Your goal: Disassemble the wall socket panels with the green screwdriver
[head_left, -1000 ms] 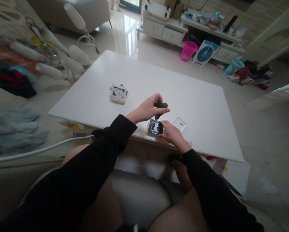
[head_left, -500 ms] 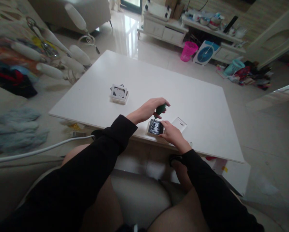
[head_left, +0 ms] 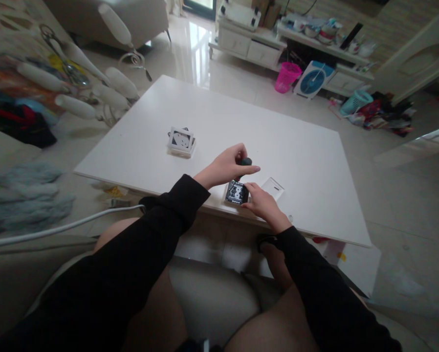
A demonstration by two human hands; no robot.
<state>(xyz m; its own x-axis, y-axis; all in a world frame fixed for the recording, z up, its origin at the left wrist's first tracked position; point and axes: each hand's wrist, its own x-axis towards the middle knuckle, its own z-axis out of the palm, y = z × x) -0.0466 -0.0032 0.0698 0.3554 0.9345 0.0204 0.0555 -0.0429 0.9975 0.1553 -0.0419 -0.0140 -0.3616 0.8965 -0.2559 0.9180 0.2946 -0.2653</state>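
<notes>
My left hand is curled round the dark green handle of a screwdriver, its thumb stretched out to the right. The screwdriver's shaft points down towards the upper left part of a black wall socket; whether the tip sits on a screw is too small to tell. My right hand grips the socket by its right side, thumb and fingers at opposite corners, against the tabletop near the front edge. Just behind my right hand lies a white cover plate, partly hidden by it.
Farther left on the white table sits another socket with a white frame. A small round piece lies by my right wrist. A lamp with white shades reaches near the table's left edge. A white cable runs at the left.
My left hand has turned about the screwdriver handle, and its thumb now stretches out to the right. The handle leans differently. My right hand and the socket stay in place.
</notes>
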